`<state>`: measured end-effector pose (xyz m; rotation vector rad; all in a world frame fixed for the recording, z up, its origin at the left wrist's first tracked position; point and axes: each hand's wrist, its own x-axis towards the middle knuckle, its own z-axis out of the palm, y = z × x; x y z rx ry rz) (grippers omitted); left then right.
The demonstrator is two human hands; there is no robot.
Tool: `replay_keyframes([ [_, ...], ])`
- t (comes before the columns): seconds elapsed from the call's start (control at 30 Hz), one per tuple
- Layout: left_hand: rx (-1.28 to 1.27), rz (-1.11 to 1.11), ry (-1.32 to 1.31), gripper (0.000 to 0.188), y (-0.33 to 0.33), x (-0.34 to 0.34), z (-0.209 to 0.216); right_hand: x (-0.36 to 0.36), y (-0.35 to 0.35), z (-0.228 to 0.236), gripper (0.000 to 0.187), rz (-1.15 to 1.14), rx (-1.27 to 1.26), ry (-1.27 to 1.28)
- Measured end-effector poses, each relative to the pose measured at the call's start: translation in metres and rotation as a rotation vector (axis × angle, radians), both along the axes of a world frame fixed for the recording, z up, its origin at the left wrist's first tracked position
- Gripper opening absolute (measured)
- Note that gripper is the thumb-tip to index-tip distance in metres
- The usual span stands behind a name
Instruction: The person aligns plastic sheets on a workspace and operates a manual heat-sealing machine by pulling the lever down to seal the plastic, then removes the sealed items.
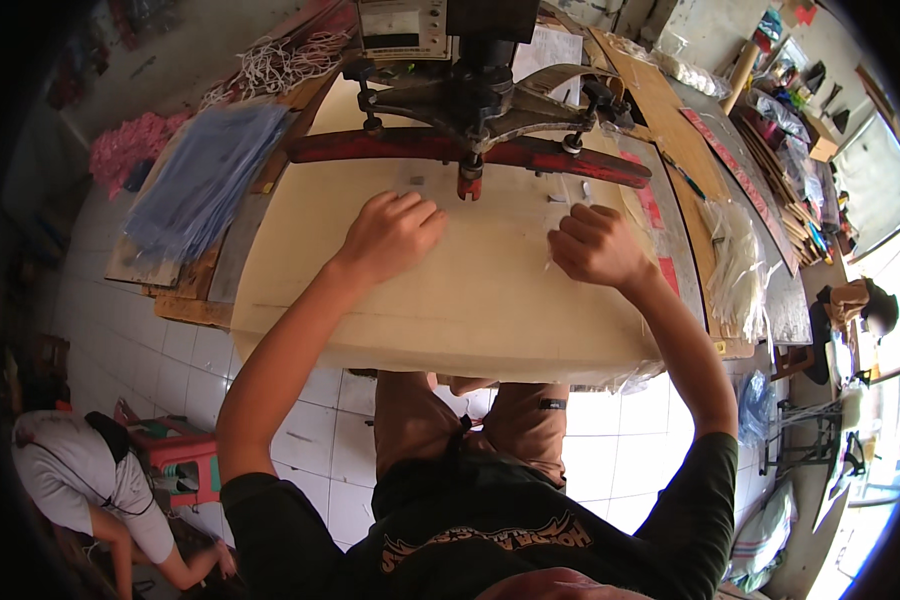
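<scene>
Both my hands are closed above a broad beige sheet (450,300) that covers the worktable in front of me. My left hand (395,237) is curled with its knuckles up, left of the middle. On the other side, my right hand (600,247) is curled in the same way, near two small pale scraps (586,190). Whatever the fingers of either hand pinch is hidden or too thin to make out. Just beyond the hands hangs a machine head with a dark metal bracket (510,105) and a long red bar (560,158), apart from both hands.
A stack of bluish clear plastic sheets (205,180) lies at the left, with white cords (280,70) behind it. Clear plastic strips (735,265) hang at the right edge. Another person (80,480) bends beside a red stool (185,455) at lower left.
</scene>
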<state>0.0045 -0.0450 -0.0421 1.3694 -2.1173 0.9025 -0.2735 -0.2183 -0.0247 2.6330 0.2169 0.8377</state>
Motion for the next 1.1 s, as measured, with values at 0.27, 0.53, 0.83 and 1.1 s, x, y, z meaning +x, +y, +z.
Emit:
replay_keyframes([
  [0.27, -0.085, -0.003, 0.056, 0.018, 0.079, -0.054, 0.047, -0.045, 0.072, 0.04, 0.013, 0.07, -0.089, -0.033],
  [0.53, 0.129, -0.051, 0.467, 0.016, 0.112, -0.056, 0.162, -0.049, 0.115, 0.161, 0.012, -0.036, 0.314, -0.118],
  [0.83, 0.583, -0.082, 0.896, 0.019, 0.102, -0.032, 0.279, -0.045, 0.094, 0.273, 0.01, -0.12, 1.03, 0.13],
  [1.1, 0.683, -0.163, 0.939, 0.018, 0.098, -0.042, 0.287, -0.051, 0.093, 0.277, 0.017, -0.11, 1.156, 0.111],
])
